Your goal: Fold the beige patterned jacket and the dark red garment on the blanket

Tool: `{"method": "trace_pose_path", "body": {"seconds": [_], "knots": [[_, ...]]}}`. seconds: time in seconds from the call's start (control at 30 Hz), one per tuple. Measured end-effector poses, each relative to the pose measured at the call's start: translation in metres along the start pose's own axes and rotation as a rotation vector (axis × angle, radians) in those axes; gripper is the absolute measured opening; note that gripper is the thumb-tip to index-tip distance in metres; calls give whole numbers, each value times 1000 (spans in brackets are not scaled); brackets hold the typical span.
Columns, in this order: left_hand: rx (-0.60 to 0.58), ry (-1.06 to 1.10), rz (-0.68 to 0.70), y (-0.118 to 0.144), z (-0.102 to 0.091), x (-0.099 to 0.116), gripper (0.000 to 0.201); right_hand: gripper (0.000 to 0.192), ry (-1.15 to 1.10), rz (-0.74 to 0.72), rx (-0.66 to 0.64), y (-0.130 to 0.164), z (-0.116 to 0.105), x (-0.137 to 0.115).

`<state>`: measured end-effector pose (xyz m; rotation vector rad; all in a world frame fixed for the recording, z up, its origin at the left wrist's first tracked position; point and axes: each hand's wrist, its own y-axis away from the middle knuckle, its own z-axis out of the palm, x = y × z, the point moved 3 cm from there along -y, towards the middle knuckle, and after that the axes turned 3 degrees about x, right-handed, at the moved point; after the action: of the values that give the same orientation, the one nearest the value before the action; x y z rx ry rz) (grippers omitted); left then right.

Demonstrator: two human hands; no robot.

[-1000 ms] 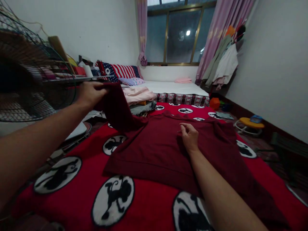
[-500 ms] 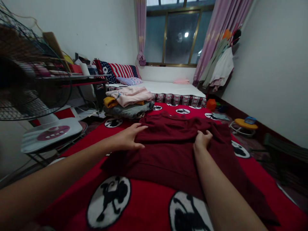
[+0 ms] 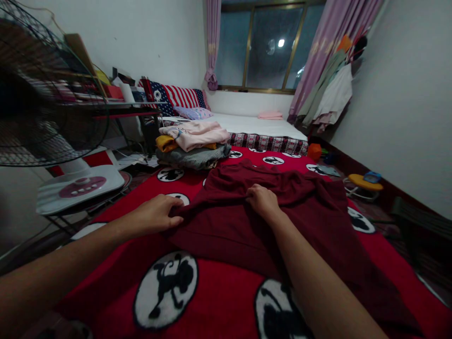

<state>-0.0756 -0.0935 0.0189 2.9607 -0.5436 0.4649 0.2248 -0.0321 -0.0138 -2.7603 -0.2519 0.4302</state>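
A dark maroon long-sleeved top (image 3: pixel 219 230) lies spread on a red blanket (image 3: pixel 226 278) with black-and-white figure medallions. My left hand (image 3: pixel 158 214) is at the top's left edge, with thumb and fingers closed around the cloth there. Near the middle of the top, my right hand (image 3: pixel 263 200) has its fingers curled into the fabric, pinching a fold. A crease runs across the cloth between both hands. The right forearm covers part of the top's lower portion. Beyond it sits a stack of folded clothes (image 3: pixel 194 141), pink over mustard and grey.
To the left, a fan (image 3: pixel 81 181) stands on a small stand beside a cluttered desk (image 3: pixel 123 108). Behind is a bed (image 3: pixel 240 125) under a window. Clothes (image 3: pixel 334 99) hang at the right wall, near a yellow-topped stool (image 3: pixel 363 182).
My left hand has moved left and nearer, from open fingers over the cloth to closing on its edge. My right hand has shifted left to the top's middle. The view has tilted slightly.
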Motion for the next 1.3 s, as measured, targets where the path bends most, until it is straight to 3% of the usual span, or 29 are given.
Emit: {"method": "trace_pose_path", "body": {"seconds": [0.1, 0.2, 0.33, 0.4, 0.53, 0.57, 0.6, 0.63, 0.73, 0.8, 0.87, 0.97, 1.07, 1.13, 1.23, 1.3], "knots": [[56, 152, 18, -7, -18, 20, 22, 13, -154, 143, 215, -6, -16, 16], [143, 261, 65, -13, -35, 52, 25, 16, -288, 259, 489, -10, -47, 40], [127, 365, 254, -18, -35, 106, 23, 16, -345, 341, 749, -8, -86, 70], [-17, 365, 364, -20, -21, 130, 24, 17, -351, 382, 835, -4, -97, 82], [-568, 430, 461, -33, 22, 155, 30, 24, -346, 442, 963, 2, -103, 99], [-603, 459, 452, -42, 30, 157, 31, 25, -344, 453, 968, 3, -101, 101], [-545, 474, 439, -54, 37, 157, 32, 25, -336, 462, 957, 2, -99, 102], [-406, 469, 426, -68, 42, 155, 31, 24, -321, 466, 926, 1, -95, 103], [158, 351, 391, -107, 56, 143, 22, 20, -262, 424, 732, -5, -78, 107], [378, 249, 356, -121, 70, 134, 23, 23, -217, 389, 577, -8, -61, 112], [425, 152, 332, -128, 86, 129, 27, 37, -175, 408, 455, -9, -44, 119], [411, 57, 328, -127, 98, 127, 32, 56, -137, 482, 375, -5, -24, 128], [403, 38, 336, -124, 98, 129, 33, 35, -176, 468, 356, -2, -19, 126], [394, 40, 333, -124, 97, 129, 33, 22, -250, 480, 503, 1, -28, 125], [393, 36, 314, -125, 98, 128, 34, 24, -330, 601, 1016, 16, -53, 131], [405, 35, 305, -125, 100, 128, 34, 30, -313, 650, 1274, 27, -68, 133]]}}
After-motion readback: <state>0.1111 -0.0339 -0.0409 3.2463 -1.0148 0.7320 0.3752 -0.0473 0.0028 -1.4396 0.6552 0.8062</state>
